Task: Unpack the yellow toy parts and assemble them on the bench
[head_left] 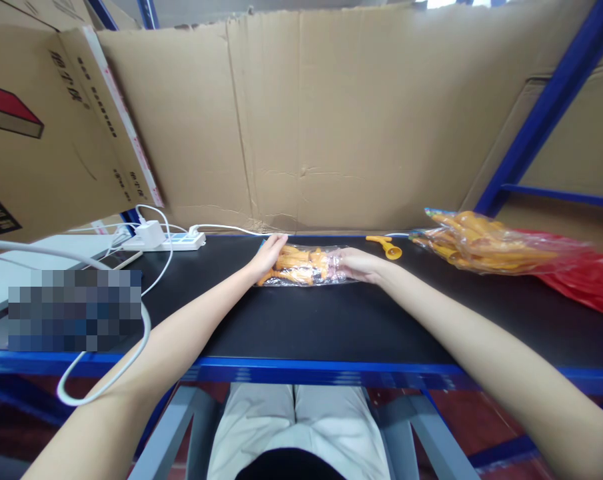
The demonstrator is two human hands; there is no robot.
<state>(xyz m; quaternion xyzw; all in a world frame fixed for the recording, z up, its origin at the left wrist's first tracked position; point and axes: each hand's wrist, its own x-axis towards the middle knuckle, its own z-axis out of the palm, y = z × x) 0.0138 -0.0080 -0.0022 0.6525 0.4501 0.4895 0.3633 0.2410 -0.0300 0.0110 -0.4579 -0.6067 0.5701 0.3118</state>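
Note:
A small clear plastic bag [304, 267] with several orange toy pieces inside lies flat on the black tabletop [331, 320], far from me. My left hand [268, 255] rests on the bag's left end, fingers laid over it. At the bag's right end my right hand [357, 263] grips the plastic. Both arms stretch forward over the table.
A loose orange piece [386, 246] lies right of the bag. A larger clear bag of orange pieces [481, 248] sits on red plastic [591, 280] at the right. A white power strip [168, 241] with cables lies at the left. Cardboard [306, 120] walls the back.

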